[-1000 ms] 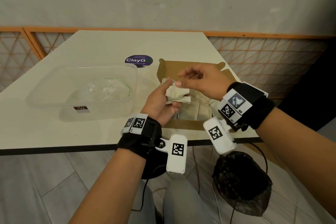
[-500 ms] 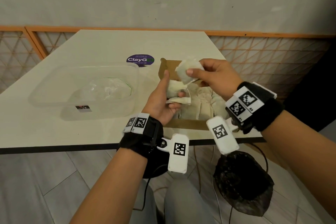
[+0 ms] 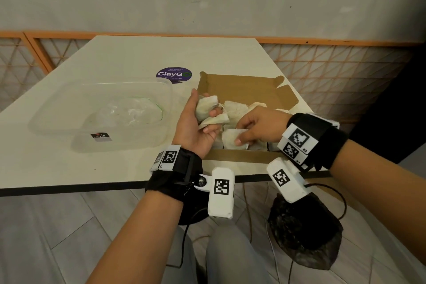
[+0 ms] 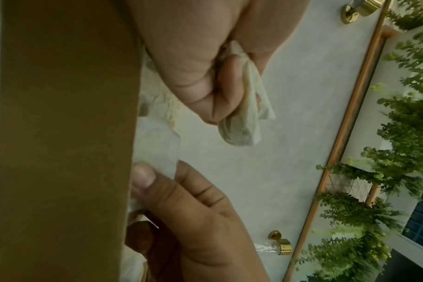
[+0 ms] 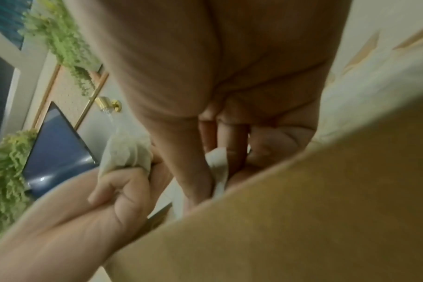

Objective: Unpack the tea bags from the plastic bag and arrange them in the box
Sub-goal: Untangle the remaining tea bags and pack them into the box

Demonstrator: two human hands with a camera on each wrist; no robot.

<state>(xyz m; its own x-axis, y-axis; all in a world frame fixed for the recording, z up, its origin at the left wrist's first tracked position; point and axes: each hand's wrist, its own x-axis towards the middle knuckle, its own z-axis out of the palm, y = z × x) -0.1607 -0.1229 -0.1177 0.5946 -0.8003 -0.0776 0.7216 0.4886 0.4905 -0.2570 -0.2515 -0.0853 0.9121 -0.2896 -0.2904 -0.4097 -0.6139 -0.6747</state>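
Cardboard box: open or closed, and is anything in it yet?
Open. The cardboard box has its flaps folded out, and several tea bags lie inside; the right hand is setting one down there.

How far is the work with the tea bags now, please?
Done: several tea bags already lie in the cardboard box, and the plastic bag sits in the clear container.
In hand: the right hand sets one tea bag into the box.
Left: the left hand grips a few more bags.

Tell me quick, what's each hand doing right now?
Left hand: grips a bunch of tea bags.
Right hand: pinches one tea bag down in the box.
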